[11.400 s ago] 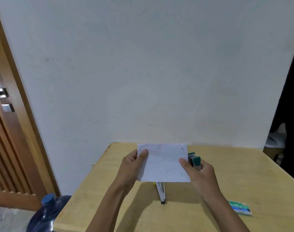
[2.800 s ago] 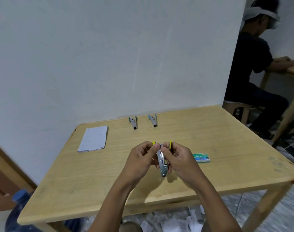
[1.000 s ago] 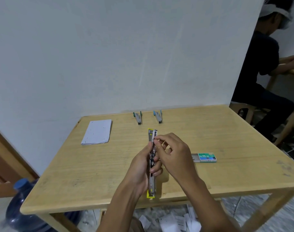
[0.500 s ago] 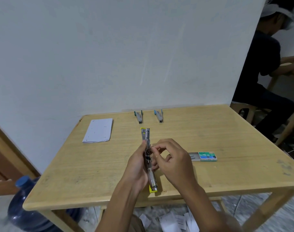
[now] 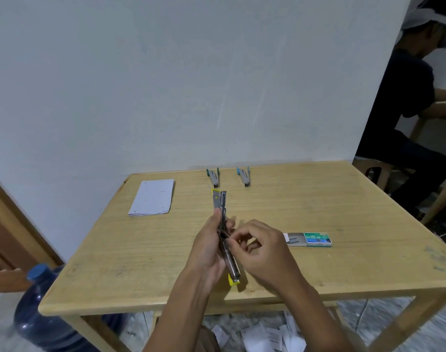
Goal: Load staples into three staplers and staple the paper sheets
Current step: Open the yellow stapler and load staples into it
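Note:
A yellow stapler [image 5: 220, 204], swung fully open into one long strip, is gripped at its middle by my left hand [image 5: 208, 250] above the wooden table [image 5: 318, 207]. My right hand [image 5: 262, 250] has thumb and forefinger pinched together at the stapler's metal channel; what they pinch is too small to make out. A green stapler [image 5: 213, 177] and a blue stapler [image 5: 244, 176] lie side by side at the table's far edge. A stack of white paper sheets [image 5: 152, 197] lies at the far left. A green staple box [image 5: 308, 239], slid partly open, lies to the right of my hands.
A white wall stands right behind the table. A blue water jug [image 5: 42, 313] sits on the floor at the left, by a wooden door frame. Paper scraps [image 5: 262, 336] litter the floor under the table. A person in dark clothes [image 5: 407, 105] sits at another table, right.
The opened stapler has tilted a little in my left hand. My right hand's fingers have slid lower along the channel. Earlier, the stapler was folded between both hands.

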The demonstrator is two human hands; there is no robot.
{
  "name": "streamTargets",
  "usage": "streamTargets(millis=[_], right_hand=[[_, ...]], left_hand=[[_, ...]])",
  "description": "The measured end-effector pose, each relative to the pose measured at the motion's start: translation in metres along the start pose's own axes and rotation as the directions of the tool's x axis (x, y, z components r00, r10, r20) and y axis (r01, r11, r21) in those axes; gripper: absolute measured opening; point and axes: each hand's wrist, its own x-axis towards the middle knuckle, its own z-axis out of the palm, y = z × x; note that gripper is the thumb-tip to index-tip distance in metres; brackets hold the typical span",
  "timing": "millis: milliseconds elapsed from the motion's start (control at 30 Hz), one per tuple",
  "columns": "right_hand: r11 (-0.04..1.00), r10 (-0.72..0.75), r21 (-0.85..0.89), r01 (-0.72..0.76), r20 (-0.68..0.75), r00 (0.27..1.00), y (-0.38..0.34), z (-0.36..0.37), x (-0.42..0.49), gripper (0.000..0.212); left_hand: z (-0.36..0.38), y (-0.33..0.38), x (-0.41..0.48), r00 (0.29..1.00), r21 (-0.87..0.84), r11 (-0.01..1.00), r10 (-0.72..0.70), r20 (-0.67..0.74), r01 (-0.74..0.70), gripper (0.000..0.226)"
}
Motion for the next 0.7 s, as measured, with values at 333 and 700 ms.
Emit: streamTargets(millis=[333,700], right_hand=[[0.862,0.337,0.378,-0.338,0.070,0.939,-0.020,0.005,0.024,0.051],[0.825,0.426,0.407,-0.393,0.010,0.905,-0.023,0.012,0.024,0.036]], left_hand=[[-0.001,-0.006,0.001,0.983,0.013,1.000,0.012,0.181,-0.014,0.046],[-0.002,-0.008,0.003,0.988,0.119,0.992,0.032,0.154,-0.050,0.032]])
